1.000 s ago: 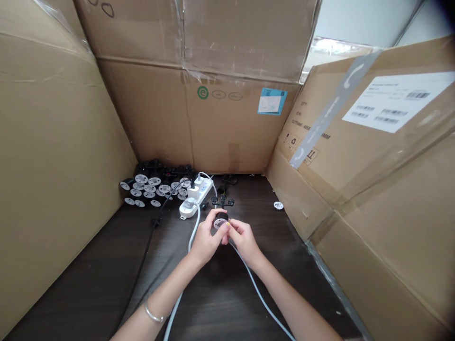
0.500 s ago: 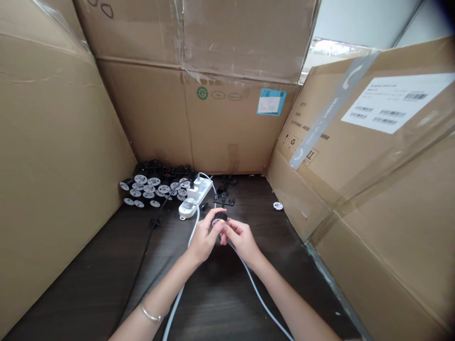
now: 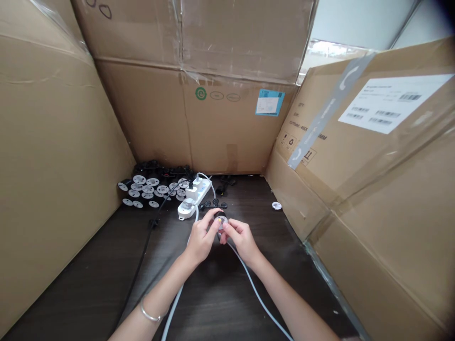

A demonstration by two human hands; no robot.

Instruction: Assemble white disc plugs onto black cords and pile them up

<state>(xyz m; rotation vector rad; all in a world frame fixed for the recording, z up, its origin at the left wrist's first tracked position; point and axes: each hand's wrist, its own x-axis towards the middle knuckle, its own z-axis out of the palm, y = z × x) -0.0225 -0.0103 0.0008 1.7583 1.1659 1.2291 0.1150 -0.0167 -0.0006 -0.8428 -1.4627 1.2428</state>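
Both my hands meet over the dark table [image 3: 220,303] and hold one small round black part with a pale grey face [image 3: 221,220]. My left hand [image 3: 199,239] curls round its left side, thumb and forefinger on the rim. My right hand [image 3: 240,238] pinches its right side with the fingertips. A white cable [image 3: 256,293] runs under my right wrist toward a white power strip [image 3: 194,199] just beyond the hands. A black cross-shaped piece [image 3: 214,204] lies right behind the held part.
A heap of similar round black parts with grey faces [image 3: 151,187] lies at the back left. One loose grey disc [image 3: 276,205] sits at the right. A black cable [image 3: 142,255] crosses the left side. Tall cardboard boxes [image 3: 220,123] wall in the table on three sides.
The hands stay together on the round part. My fingers have shifted slightly on it, and the view has drifted a little.
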